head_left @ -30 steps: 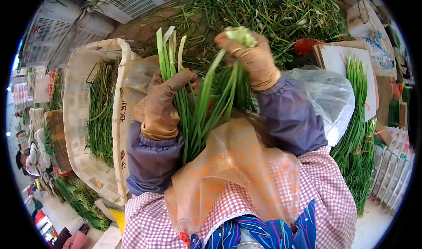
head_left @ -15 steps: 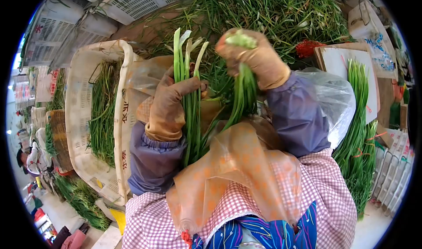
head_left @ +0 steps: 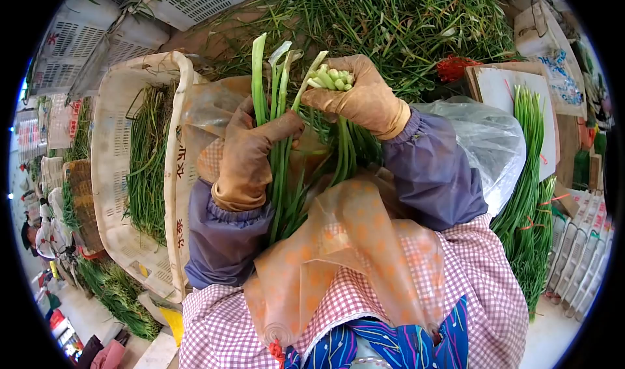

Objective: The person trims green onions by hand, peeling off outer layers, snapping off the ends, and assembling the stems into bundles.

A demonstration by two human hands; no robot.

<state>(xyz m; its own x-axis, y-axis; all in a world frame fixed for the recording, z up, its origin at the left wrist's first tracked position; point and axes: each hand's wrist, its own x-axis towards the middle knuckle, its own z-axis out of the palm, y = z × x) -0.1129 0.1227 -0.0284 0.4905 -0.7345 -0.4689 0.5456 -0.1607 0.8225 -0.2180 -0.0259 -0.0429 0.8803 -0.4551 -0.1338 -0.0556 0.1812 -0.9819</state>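
Observation:
Brown-stained gloves cover both of my hands. My left hand [head_left: 250,154] is closed around a few green chive stalks [head_left: 258,86], their pale cut ends pointing up and their leaves hanging toward my lap. Level with it, my right hand [head_left: 371,99] grips a thicker bunch of chives [head_left: 335,78], whose whitish ends are gathered evenly while the leaves droop below. One slanting stalk [head_left: 311,76] stands between the hands, close to my right fingertips; whether they pinch it I cannot tell. An orange-patterned plastic apron [head_left: 345,239] lies beneath the leaves.
At the left stands a white plastic crate [head_left: 176,200] with chives inside. A large heap of loose chives [head_left: 403,30] spreads ahead. Tied chive bundles [head_left: 527,239] lie at the right, beside a white board [head_left: 514,82] and a clear plastic bag [head_left: 485,135].
My right hand has turned and moved slightly left and down, so the bunch's cut ends now face me near the left hand's stalks. The left hand still holds its stalks.

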